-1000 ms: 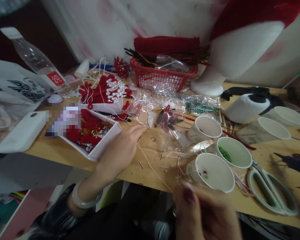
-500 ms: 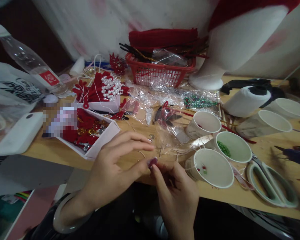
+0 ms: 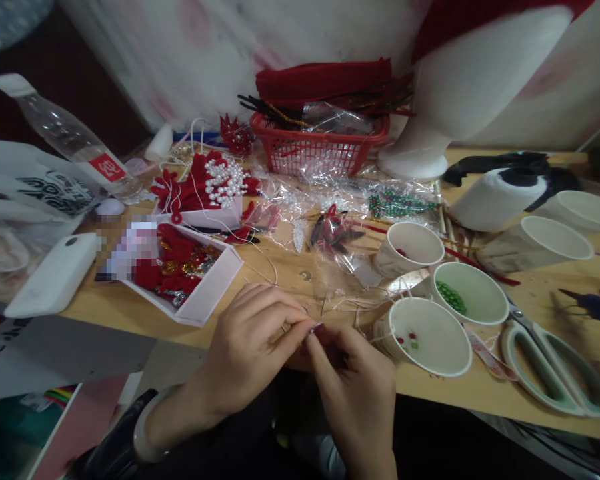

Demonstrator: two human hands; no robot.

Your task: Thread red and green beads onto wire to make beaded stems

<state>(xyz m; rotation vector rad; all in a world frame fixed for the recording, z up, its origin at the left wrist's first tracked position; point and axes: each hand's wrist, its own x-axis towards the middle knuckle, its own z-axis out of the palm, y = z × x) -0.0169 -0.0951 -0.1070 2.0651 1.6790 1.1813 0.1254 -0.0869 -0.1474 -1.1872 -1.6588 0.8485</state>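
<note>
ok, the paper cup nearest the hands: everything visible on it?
The paper cup is white, looks like thin paper with a rolled rim, and lies tipped with its mouth toward the camera near the wooden table's front edge. Inside lie a few small red and green beads. Pale threads trail against its left side. A cup holding green beads sits just behind it. The right hand is close beside it, not touching.

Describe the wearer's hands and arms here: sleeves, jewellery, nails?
Both hands bare, no gloves. The left hand has a pale, smooth bangle at the wrist, just above a dark sleeve. The right hand shows dark reddish nail polish; its wrist runs out of frame, so no sleeve shows.
</note>
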